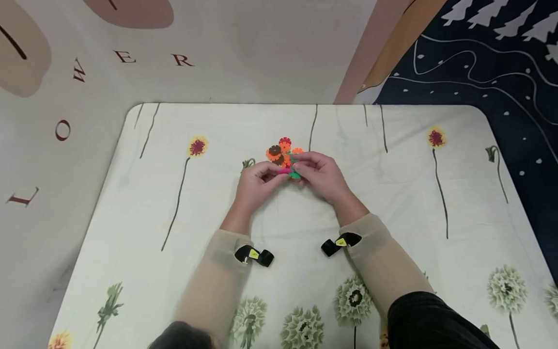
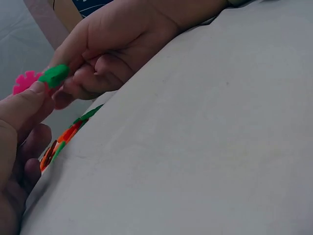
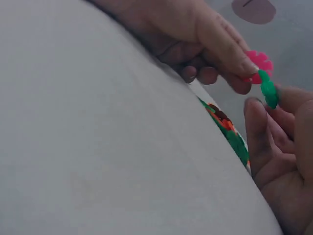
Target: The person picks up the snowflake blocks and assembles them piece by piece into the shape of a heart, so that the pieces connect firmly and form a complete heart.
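My left hand [image 1: 257, 186] pinches a pink notched plastic disc [image 3: 261, 63] between thumb and forefinger. Facing it from the other side, my right hand [image 1: 324, 177] holds a green notched disc [image 3: 269, 90] at its edge. In both wrist views the green disc is turned nearly edge-on and meets the pink disc's rim at an angle. Just beyond my fingers in the head view lies a small pile of orange, brown, red and green notched discs [image 1: 274, 151], partly hidden by my right hand.
A white cloth printed with flowers covers the table [image 1: 383, 194]. Its far edge runs along a pale wall [image 1: 261, 63] with red letters. Dark patterned fabric [image 1: 479, 72] stands past the right corner. Black straps with small cameras [image 1: 255, 255] sit on both wrists.
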`<control>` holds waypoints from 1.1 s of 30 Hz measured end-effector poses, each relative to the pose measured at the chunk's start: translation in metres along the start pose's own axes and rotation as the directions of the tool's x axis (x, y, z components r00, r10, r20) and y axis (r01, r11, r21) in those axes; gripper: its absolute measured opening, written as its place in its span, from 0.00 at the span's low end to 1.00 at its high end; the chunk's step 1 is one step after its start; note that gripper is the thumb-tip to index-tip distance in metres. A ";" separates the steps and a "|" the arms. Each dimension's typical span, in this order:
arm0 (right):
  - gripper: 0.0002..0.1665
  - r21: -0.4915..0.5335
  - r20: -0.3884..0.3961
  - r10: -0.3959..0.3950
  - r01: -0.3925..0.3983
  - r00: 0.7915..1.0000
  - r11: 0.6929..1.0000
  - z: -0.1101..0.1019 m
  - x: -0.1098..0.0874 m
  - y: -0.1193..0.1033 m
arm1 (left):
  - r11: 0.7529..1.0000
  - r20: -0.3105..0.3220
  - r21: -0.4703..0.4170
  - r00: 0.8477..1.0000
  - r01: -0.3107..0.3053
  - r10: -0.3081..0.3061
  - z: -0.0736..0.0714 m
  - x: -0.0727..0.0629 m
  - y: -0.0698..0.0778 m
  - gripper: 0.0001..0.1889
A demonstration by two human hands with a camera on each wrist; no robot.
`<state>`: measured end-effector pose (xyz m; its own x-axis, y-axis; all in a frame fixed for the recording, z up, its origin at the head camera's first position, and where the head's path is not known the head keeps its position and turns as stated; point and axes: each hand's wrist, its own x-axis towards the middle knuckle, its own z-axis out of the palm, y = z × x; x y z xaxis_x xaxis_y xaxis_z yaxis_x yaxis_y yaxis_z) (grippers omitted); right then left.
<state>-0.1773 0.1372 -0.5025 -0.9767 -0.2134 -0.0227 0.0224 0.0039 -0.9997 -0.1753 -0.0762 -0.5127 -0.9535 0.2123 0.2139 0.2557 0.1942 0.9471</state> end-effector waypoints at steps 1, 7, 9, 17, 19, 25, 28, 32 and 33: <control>0.17 -0.003 -0.028 -0.010 0.010 1.000 1.000 0.002 -0.001 0.000 | 1.000 -0.014 -0.003 1.000 0.018 -0.018 0.000 0.001 0.000 0.06; 0.08 -0.245 -0.183 -0.234 0.186 0.955 0.952 0.005 0.000 0.007 | 0.995 -0.082 -0.036 0.992 0.096 -0.098 0.002 0.004 0.002 0.08; 0.05 -0.381 -0.199 -0.334 0.241 0.921 0.893 0.003 0.001 0.009 | 0.994 -0.094 -0.058 0.990 0.096 -0.102 0.002 0.005 0.002 0.08; 0.20 -0.727 -0.085 -0.220 0.090 0.972 0.680 0.000 0.002 0.006 | 0.989 -0.183 -0.113 0.976 0.098 -0.118 0.001 0.004 0.002 0.08; 0.21 -0.765 -0.080 -0.174 0.052 0.981 0.642 0.000 0.002 0.006 | 0.984 -0.202 -0.149 0.971 0.101 -0.130 0.000 0.005 0.001 0.09; 0.15 -0.782 -0.069 -0.196 0.069 0.978 0.620 0.001 0.003 0.007 | 0.976 -0.222 -0.183 0.962 0.121 -0.161 -0.003 0.007 0.000 0.11; 0.12 -0.749 -0.082 -0.214 0.081 0.973 0.658 0.001 0.004 0.008 | 0.968 -0.214 -0.209 0.959 0.140 -0.185 -0.003 0.007 0.001 0.08; 0.11 -0.695 -0.138 -0.247 0.083 0.959 0.714 0.002 0.003 0.007 | 0.957 -0.207 -0.244 0.956 0.156 -0.208 -0.003 0.009 0.003 0.07; 0.12 -0.681 -0.152 -0.260 0.089 0.954 0.727 0.002 0.003 0.007 | 0.957 -0.202 -0.244 0.957 0.158 -0.210 -0.003 0.009 0.004 0.07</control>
<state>-0.1795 0.1344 -0.5098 -0.9697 -0.0558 0.2379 -0.2163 0.6488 -0.7296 -0.1834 -0.0764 -0.5067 -0.9980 -0.0315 0.0544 0.0549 -0.0148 0.9984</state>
